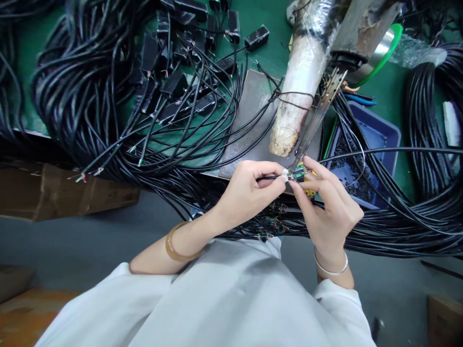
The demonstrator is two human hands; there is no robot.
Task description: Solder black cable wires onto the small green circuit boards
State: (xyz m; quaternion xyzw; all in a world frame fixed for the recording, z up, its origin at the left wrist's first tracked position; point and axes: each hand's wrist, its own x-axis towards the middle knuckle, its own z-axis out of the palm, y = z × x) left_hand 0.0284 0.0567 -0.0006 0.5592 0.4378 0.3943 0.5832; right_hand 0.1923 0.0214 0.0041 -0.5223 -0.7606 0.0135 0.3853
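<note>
My left hand (255, 190) pinches the end of a black cable close to its bared wires. Between the fingers of my right hand (325, 202) is a small green circuit board (298, 172) with rows of metal pins. The cable end and the board meet at my fingertips. Right above them is the tip of a soldering iron (318, 115), which slants down from the upper right. A yellow object (310, 185) shows partly behind my right fingers. Several more green boards (264, 235) on cables hang at the table's front edge below my hands.
Thick bundles of black cable (87, 72) cover the left and front edge. Black boxes (173, 86) with cables lie at the back. A whitish fume pipe (296, 91) hangs over a grey plate (249, 106). A blue tray (392, 132) with small black pieces stands right of it.
</note>
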